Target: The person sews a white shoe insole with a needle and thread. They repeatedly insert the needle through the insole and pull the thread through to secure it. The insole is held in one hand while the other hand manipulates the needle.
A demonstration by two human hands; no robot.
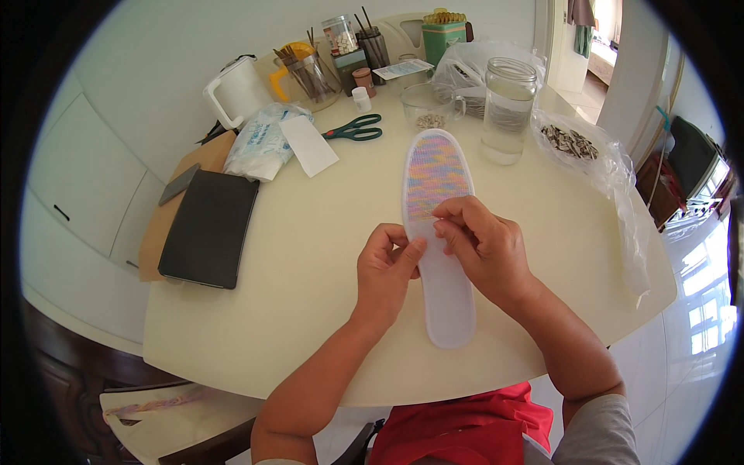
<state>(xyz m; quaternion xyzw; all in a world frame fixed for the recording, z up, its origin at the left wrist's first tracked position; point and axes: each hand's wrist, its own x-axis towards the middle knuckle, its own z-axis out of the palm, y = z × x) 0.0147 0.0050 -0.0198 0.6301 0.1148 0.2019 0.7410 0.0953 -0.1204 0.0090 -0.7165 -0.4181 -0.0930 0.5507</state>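
A white insole (452,290) lies lengthwise before me, its toe part covered in pastel multicoloured stitching (437,168) and its heel part plain white. My left hand (388,264) grips the insole's left edge near the middle, thumb on top and fingers curled beneath. My right hand (485,247) is over the right side, thumb and index finger drawn together at the lower border of the stitching. Something thin, a needle or thread, shows faintly at those fingertips; too small to tell which.
Green-handled scissors (354,128), a glass cup (429,104) and a jar of water (507,113) stand beyond the insole on the table (314,250). A black tablet or notebook (210,229) lies left. At right is a plastic bag (607,157) with sunflower seeds (569,143).
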